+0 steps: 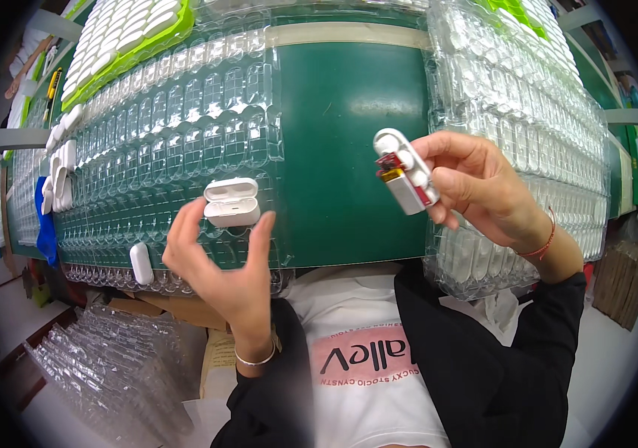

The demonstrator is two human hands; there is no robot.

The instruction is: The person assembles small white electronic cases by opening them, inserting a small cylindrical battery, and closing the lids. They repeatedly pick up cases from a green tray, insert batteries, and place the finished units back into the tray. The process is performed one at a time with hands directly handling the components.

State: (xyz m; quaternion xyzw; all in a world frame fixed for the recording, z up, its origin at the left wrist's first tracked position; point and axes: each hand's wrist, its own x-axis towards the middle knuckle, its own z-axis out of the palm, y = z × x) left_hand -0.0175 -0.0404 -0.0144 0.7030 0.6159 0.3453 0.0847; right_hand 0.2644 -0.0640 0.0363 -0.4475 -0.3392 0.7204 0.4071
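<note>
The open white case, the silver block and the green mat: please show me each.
Open white case (pixel 227 216): head view, front of lower half.
Silver block (pixel 408 196): head view, flat face.
Green mat (pixel 349 149): head view, bare middle stretch.

Your desk (pixel 349 112): green top, glossy, light patch reflected toward the far side. Pale strip (pixel 349 34) crosses its far end. Clear moulded trays (pixel 185 160), rows of rounded pockets, spread to your left. Layered clear trays (pixel 513 112) to your right. Bright green tray (pixel 140 54) far left; you can't tell whether it touches the desktop.
</note>
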